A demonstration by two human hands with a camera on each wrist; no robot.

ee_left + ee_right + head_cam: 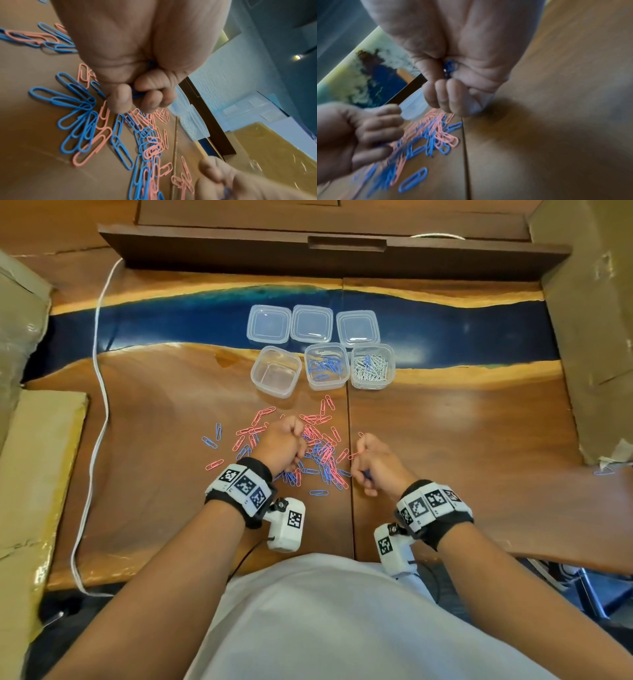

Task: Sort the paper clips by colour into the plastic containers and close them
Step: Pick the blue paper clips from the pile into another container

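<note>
I see my left hand (281,444) curled over the heap of pink and blue paper clips (320,455) on the tabletop (462,440), its fingers (120,98) closed around a few blue clips (137,94) that show between them in the left wrist view. My right hand (375,462) sits just right of the heap, fingers (453,98) curled too — a bunch of blue clips (449,66) pokes out of the fist in the right wrist view.

Beyond the heap stand three open plastic containers in a row: the empty container (275,371) furthest left, the blue-clip container (325,366) in the middle, and the white-clip container (372,366) on the right, which also has a blue clip or two lying among the white ones. Behind those, further from the heap, three clear lids (311,324) lie side by side on the blue band of the tabletop — none is on a container
</note>
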